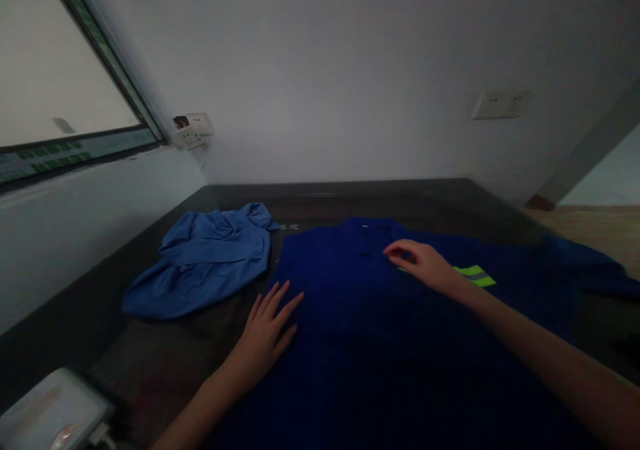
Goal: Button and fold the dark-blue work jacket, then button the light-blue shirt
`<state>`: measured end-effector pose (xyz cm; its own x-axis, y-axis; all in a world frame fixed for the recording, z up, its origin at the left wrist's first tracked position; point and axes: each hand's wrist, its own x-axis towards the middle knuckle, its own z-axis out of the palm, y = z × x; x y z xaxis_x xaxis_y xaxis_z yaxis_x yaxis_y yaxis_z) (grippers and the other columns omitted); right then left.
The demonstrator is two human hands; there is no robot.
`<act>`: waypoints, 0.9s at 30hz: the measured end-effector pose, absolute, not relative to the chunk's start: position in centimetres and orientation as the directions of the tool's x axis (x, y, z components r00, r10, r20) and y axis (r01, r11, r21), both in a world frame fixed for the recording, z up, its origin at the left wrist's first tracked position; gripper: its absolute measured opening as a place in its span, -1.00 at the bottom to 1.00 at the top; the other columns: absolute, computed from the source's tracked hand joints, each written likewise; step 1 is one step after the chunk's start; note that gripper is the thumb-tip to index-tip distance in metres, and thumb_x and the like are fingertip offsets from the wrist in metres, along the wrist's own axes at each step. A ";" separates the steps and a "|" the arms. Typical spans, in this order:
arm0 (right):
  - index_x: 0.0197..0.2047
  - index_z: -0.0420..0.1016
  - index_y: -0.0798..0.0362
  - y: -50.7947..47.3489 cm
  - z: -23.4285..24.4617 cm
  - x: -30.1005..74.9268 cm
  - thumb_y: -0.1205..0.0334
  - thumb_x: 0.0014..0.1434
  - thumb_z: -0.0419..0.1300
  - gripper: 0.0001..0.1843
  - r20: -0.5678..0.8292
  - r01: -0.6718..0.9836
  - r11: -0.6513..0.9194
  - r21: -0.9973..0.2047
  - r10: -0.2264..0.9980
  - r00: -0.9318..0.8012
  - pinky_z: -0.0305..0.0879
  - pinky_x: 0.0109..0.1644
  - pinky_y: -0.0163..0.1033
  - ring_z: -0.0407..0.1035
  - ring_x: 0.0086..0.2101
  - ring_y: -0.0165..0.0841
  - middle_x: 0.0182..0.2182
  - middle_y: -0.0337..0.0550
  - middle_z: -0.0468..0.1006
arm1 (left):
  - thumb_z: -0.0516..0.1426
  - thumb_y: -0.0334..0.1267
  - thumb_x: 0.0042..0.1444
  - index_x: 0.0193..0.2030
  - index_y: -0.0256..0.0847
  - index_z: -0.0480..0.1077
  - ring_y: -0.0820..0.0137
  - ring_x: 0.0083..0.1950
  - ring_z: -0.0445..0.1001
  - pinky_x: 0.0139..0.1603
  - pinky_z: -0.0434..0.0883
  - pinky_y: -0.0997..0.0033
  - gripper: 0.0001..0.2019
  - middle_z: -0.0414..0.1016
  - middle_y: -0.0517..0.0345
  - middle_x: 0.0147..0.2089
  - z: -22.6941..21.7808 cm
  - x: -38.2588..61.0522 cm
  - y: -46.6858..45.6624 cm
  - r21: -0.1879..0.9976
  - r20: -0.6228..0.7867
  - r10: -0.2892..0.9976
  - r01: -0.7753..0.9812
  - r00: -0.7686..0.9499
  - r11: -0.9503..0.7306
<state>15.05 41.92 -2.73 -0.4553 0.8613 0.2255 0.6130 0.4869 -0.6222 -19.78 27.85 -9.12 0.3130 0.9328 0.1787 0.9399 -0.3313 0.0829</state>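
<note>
dark blue garment point(345, 317) lies spread flat over the middle and near part of the dark table point(310, 200), collar point(370, 227) toward the far edge, one sleeve point(590, 263) stretched out to the right. judged handling: light for its size, soft and limp, slightly firmer at the collar; not fragile, likely to wrinkle or bunch if pushed at one point. best holds, by estimate: shoulder corners, side edge or sleeve end, with a broad flat hand to smooth the body. green-yellow reflective strip point(475, 275) on the chest, partly behind the right forearm, may be a little stiffer than the cloth. left hand point(270, 327): wide open, fingers fanned, palm down at the garment's left edge, nothing gripped; fingertips appear to rest on the cloth. right hand point(417, 260): half curled over the chest, right of the collar opening, thumb and forefinger close together; no object visible in it, cannot tell whether a bit of cloth is pinched. lighter blue garment point(215, 257) lies rumpled to the left, apart from both hands.
</note>
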 end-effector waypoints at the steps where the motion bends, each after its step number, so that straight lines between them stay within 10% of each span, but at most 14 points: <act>1: -0.20 0.52 0.00 40.4 -3.0 18.4 0.09 0.14 0.10 -0.74 0.187 0.672 0.399 -0.624 0.911 -0.367 0.30 -0.13 -0.17 0.43 -0.22 -0.24 -0.20 -0.12 0.56 | -0.09 -0.25 0.28 0.35 0.03 0.01 0.17 0.42 -0.08 0.31 0.08 -0.10 -0.50 -0.05 0.06 0.42 -8.8 -20.0 28.1 0.111 0.180 0.930 0.933 0.319 -0.342; 8: -0.29 0.50 -0.06 29.5 -5.3 32.4 -0.18 -0.08 0.19 -0.60 -0.059 0.776 -0.113 -0.620 0.993 0.097 0.34 -0.35 -0.13 0.44 -0.46 -0.19 -0.43 -0.10 0.58 | -0.09 -0.13 0.23 0.28 -0.32 0.16 0.18 0.39 0.03 0.35 0.08 0.13 -0.48 0.03 -0.12 0.38 -8.0 -22.6 35.9 0.140 0.190 0.950 0.951 0.247 -0.275; 15: -0.05 0.39 -0.01 26.6 -6.5 29.8 -0.24 -0.11 0.22 -0.37 -0.165 0.604 -0.224 -0.764 0.974 0.153 0.42 -0.37 -0.18 0.45 -0.47 -0.26 -0.41 -0.14 0.54 | -0.11 -0.15 0.21 0.27 -0.66 0.09 0.00 0.35 0.09 0.30 0.13 0.11 -0.38 0.11 -0.46 0.31 -9.6 -20.6 45.3 -0.042 0.110 0.994 0.999 0.008 -0.003; 21: 0.07 0.36 -0.09 26.4 -5.6 29.3 -0.20 -0.13 0.31 -0.29 -0.350 0.252 -0.376 -0.892 0.926 0.143 0.47 -0.14 -0.15 0.41 -0.04 -0.12 -0.03 0.01 0.45 | -0.14 -0.04 0.24 0.28 -0.63 0.07 -0.03 0.35 0.09 0.27 0.15 0.07 -0.34 0.13 -0.45 0.30 -12.3 -19.3 44.9 -0.057 0.123 0.992 0.997 -0.043 0.050; 27: 0.03 0.41 -0.12 27.2 -6.4 28.3 -0.15 -0.01 0.27 -0.44 -0.409 0.024 -0.410 -0.912 0.911 0.043 0.46 -0.09 -0.09 0.43 -0.06 -0.13 -0.02 -0.05 0.49 | -0.19 -0.03 0.28 0.36 -0.34 0.02 -0.01 0.39 -0.02 0.28 0.11 0.03 -0.40 0.04 -0.30 0.37 -12.6 -19.1 44.1 -0.030 0.125 0.991 0.999 -0.038 0.042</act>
<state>28.34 27.21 -6.40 0.0428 0.9115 -0.4092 0.0237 -0.4104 -0.9116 -19.09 44.12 -12.61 -0.0377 0.9915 0.1247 0.9987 0.0418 -0.0304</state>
